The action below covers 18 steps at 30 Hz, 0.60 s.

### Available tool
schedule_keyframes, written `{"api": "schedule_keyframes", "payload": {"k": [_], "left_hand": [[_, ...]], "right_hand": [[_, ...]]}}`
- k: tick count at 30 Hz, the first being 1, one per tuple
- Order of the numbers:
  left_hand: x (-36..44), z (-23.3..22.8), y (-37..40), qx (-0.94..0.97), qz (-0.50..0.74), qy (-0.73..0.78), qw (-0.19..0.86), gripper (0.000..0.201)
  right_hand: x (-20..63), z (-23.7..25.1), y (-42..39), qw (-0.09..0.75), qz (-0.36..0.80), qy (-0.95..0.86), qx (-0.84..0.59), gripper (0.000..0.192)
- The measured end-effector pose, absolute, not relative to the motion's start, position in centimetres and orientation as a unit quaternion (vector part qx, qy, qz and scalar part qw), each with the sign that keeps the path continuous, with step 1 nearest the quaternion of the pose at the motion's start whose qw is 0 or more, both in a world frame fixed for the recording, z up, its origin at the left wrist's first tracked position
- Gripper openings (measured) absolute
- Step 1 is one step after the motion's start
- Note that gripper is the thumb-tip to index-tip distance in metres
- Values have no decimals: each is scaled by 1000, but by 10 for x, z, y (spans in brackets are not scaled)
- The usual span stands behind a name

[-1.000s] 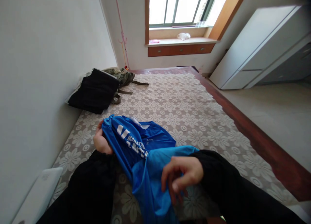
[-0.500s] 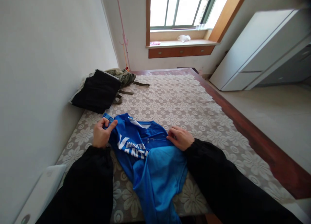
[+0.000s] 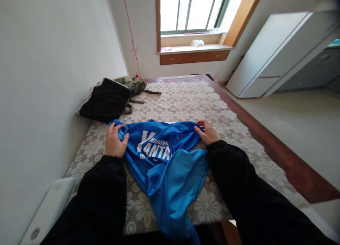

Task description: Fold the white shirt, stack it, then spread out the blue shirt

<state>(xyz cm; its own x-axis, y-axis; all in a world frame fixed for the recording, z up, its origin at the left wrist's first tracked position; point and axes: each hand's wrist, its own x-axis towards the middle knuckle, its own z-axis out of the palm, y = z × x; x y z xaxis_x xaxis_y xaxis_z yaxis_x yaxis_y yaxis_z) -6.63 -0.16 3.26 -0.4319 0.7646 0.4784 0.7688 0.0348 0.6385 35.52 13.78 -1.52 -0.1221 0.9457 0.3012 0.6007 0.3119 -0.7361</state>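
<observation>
A blue shirt [image 3: 151,131] with white lettering lies on the near part of the lace-covered table, its lower part bunched and hanging over the front edge. My left hand [image 3: 116,140] grips bunched cloth at the shirt's left shoulder, thumb a little apart from the curled fingers. At the opposite shoulder, my right hand [image 3: 208,132] pinches the cloth between thumb and fingers. The upper edge is stretched between both hands. A lighter blue fold covers part of the lettering on the right.
A folded black cloth item [image 3: 105,100] and an olive bag with straps [image 3: 134,84] lie at the table's back left, by the wall. The floral lace cover [image 3: 186,99] spreads over the dark red table [image 3: 268,151]. A white device [image 3: 49,209] stands at the near left.
The shirt's upper edge has been drawn wider and straighter, showing more lettering. My right hand has moved right and away from me. My left hand's fingers have loosened somewhat.
</observation>
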Motion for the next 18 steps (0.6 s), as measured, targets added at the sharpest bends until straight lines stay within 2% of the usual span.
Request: {"api": "schedule_keyframes", "payload": {"k": [3,6,7,9,10,12,13,14,16,18], "left_hand": [[-28,51,-30,-594,-403,-696,17,23],[32,56,-81,-684,-332,-641,-102,25],[53,52,-99,-715,-298,-616,-142,30],[91,37,-131,-748,-263,-585,-171,63],[106,29,-142,-762,-255,-570,-173,60],[123,13,-155,-773,-264,-545,-189,27],[126,7,-157,-773,-272,-534,-207,22],[126,4,-158,-772,-281,-520,-234,27],[119,5,-159,-769,-282,-472,-328,28],[107,12,-164,-757,-223,-384,-480,16]], "right_hand": [[352,-15,132,335,223,-774,-489,30],[352,-15,130,294,231,-813,-447,22],[352,-15,130,287,232,-817,-443,23],[352,-18,132,281,230,-818,-446,31],[352,-20,133,281,227,-817,-450,36],[353,-23,134,283,220,-815,-455,47],[353,-24,135,283,217,-816,-456,52],[353,-25,136,282,214,-817,-455,55],[355,-26,138,278,213,-821,-451,60],[357,-27,140,274,215,-823,-449,62]]}}
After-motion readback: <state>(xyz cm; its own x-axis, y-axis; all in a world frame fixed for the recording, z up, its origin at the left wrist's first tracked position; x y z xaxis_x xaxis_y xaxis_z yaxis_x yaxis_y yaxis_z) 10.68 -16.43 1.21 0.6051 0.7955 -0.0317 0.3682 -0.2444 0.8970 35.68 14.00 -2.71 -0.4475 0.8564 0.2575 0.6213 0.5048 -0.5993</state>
